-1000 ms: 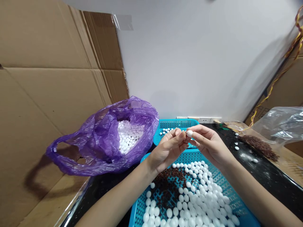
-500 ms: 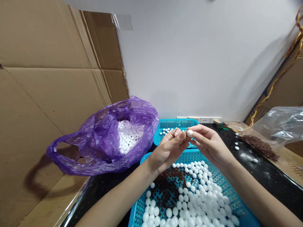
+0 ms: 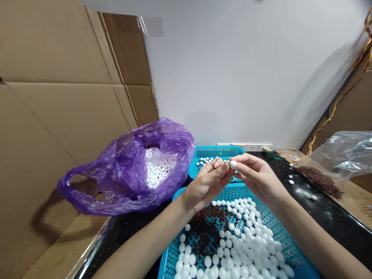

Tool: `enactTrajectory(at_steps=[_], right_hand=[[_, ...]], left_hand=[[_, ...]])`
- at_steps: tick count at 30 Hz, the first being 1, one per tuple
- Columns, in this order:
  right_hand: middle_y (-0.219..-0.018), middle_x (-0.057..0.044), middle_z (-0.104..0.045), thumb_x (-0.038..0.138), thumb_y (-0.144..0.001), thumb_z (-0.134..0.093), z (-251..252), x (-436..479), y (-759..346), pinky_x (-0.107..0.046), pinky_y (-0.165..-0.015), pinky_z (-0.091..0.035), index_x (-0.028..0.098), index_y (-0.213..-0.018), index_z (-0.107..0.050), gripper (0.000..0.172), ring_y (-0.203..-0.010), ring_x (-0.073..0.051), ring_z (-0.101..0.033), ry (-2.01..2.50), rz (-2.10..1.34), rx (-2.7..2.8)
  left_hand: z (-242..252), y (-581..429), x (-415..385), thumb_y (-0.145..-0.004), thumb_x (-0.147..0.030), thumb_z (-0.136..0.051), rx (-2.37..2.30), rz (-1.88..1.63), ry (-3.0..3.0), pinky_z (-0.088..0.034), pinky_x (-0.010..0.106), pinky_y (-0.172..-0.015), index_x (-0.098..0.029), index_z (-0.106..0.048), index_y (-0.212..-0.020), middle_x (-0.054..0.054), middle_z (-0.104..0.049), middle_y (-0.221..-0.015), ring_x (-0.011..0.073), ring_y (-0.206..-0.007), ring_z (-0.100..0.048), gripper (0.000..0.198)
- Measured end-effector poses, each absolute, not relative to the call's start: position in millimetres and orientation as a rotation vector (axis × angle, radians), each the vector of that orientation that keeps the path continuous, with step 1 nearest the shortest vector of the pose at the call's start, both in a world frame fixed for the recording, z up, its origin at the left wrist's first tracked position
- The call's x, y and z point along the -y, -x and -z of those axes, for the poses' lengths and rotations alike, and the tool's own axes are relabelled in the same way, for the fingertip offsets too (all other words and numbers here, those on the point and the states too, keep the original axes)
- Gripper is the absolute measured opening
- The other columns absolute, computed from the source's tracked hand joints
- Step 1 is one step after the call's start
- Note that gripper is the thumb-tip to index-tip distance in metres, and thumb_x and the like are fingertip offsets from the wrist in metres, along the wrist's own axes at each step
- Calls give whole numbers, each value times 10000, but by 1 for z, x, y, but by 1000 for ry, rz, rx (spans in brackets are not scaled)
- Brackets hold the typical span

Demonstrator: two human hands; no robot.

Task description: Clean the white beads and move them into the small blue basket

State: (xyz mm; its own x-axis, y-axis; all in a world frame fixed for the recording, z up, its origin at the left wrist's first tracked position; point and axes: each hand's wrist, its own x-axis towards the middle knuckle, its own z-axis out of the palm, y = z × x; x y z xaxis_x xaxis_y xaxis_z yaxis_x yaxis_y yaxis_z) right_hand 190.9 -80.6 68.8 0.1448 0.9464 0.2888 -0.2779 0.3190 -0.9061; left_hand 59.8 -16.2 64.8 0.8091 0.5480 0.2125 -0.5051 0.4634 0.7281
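Observation:
A small white egg-shaped ball (image 3: 233,164) is held up over the near basket. My right hand (image 3: 255,174) pinches it between thumb and fingers. From the other side, my left hand (image 3: 208,180) has its thumb and fingertips closed at the left end of the ball. Whatever those left fingertips grip is too small and covered to make out. Below both hands, the blue plastic basket (image 3: 166,248) holds many similar white balls (image 3: 247,248) and a heap of small dark brown bits (image 3: 209,224).
A second blue basket (image 3: 216,149) with white balls stands behind. At left, a purple plastic bag (image 3: 122,170) lies open with white balls inside. Brown bits (image 3: 319,181) and clear plastic (image 3: 345,151) are at right. Cardboard (image 3: 52,116) stands along the left; a wall socket is behind.
Very little differs. The white ball has shifted very slightly between my fingertips, while both hands stay in the same place.

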Motion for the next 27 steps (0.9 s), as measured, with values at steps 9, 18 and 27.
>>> enactTrajectory(at_steps=[9, 18, 27], right_hand=[[-781, -16, -700, 296, -672, -757, -70, 82, -190, -276, -680, -536, 248, -771, -722, 116, -734, -138, -630, 846, -1004, 1056], [-811, -15, -702, 294, -681, -753, -68, 82, -191, -284, -695, -535, 253, -777, -722, 109, -749, -142, -635, 839, -1000, 1069], [-752, -3, -694, 285, -678, -756, -69, 81, -193, -297, -693, -548, 253, -761, -727, 93, -678, -130, -630, 813, -989, 1095]], left_hand=[[-66, -61, 17, -741, -201, -712, -48, -650, -882, -404, 227, -738, -124, -550, -699, 2, -535, -735, 97, -737, -517, 184], [-66, -61, 20, -752, -214, -702, -16, -668, -912, -411, 259, -758, -139, -526, -700, -2, -524, -721, 110, -740, -526, 198], [-66, -60, 18, -758, -188, -698, -57, -650, -911, -385, 232, -706, -135, -507, -691, -4, -541, -717, 93, -727, -517, 209]])
